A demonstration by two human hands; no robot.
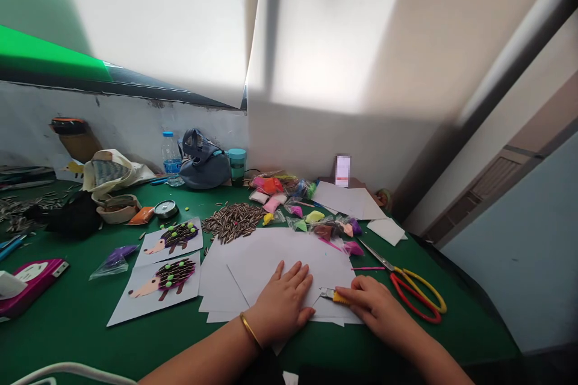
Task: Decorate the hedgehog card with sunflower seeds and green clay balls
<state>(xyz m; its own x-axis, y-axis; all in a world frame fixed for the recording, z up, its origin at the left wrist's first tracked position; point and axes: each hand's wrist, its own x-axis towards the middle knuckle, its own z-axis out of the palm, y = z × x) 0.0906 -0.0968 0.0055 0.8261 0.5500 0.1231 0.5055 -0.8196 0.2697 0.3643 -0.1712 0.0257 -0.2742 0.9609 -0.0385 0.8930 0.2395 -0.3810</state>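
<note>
My left hand (286, 298) lies flat on a sheet of white paper (262, 252), fingers stretched out and pressing it down. Between the fingers of my right hand (374, 307) is a yellow utility knife (341, 297), its blade end pointing left and resting at the paper, just right of my left thumb. Several white sheets are stacked under both hands. Left of the stack lie two cards, an upper hedgehog picture (174, 239) and a lower hedgehog picture (167, 280), with seed spines and green dots.
A heap of striped sunflower seeds (235, 221) sits behind the paper. Bags of coloured clay (273, 186) lie beyond it. Large scissors (406, 283) with red and yellow handles rest at the right. A water bottle (170, 159), a blue bag (205, 162) and a phone (342, 170) stand at the back.
</note>
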